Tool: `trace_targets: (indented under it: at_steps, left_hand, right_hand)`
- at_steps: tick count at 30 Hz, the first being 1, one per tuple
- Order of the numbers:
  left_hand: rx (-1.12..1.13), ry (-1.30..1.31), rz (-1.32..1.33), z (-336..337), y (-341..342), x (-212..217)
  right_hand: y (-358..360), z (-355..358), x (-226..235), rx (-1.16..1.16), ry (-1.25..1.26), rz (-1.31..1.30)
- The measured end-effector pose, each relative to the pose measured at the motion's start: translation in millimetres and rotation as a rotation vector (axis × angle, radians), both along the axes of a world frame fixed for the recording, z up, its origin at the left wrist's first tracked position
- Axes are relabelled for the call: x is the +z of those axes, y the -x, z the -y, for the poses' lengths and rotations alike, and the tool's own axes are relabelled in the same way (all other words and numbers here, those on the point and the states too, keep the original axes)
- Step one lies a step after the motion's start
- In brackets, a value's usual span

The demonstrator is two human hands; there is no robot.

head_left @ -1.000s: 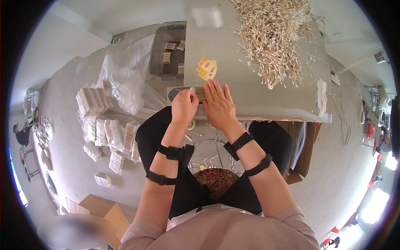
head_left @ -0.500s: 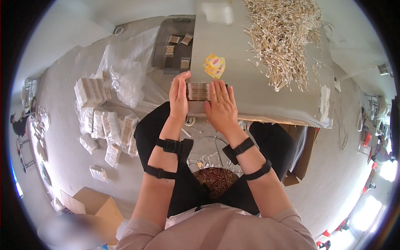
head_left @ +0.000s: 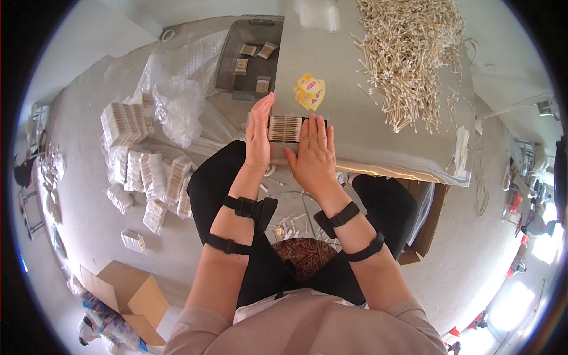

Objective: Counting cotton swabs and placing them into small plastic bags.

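A neat row of cotton swabs (head_left: 284, 129) lies side by side in a shallow dark holder at the near left corner of the table. My left hand (head_left: 258, 137) stands on edge along the row's left side, its fingers stretched out and pointing away from me. Flat over the right part of the row rests my right hand (head_left: 312, 152), palm down with straight fingers, hiding the swabs and most of the holder there. Just beyond the row lie several yellow printed cards (head_left: 310, 93), loosely overlapping.
A big heap of loose cotton swabs (head_left: 411, 65) covers the table's far right. Left of the table, a grey plastic bin (head_left: 228, 74) holds several small swab packs. Bagged swab bundles (head_left: 152, 177) are piled on the floor. An open cardboard box (head_left: 148, 302) stands at the lower left.
The whole view has shifted slightly. My left fingertips reach a little farther forward along the row. My right hand stays flat on the swabs.
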State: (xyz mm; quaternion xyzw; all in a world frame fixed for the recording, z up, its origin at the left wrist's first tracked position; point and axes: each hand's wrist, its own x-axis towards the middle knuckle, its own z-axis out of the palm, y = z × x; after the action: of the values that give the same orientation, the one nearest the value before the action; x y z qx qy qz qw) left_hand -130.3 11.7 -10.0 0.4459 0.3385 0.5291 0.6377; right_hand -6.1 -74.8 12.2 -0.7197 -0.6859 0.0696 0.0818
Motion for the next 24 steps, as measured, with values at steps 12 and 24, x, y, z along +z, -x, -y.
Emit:
trace_targets:
  at_steps: [12,24]
  left_hand:
    - [-0.022,-0.035,-0.093,0.1,-0.7,1.6]
    - [-0.032,-0.031,-0.056,5.2,-18.0,4.3]
  right_hand:
    - [-5.9,-14.1,1.8,0.036,-0.010,-0.015]
    - [-57.7,-112.0,15.3,-0.314,-0.160,-0.169]
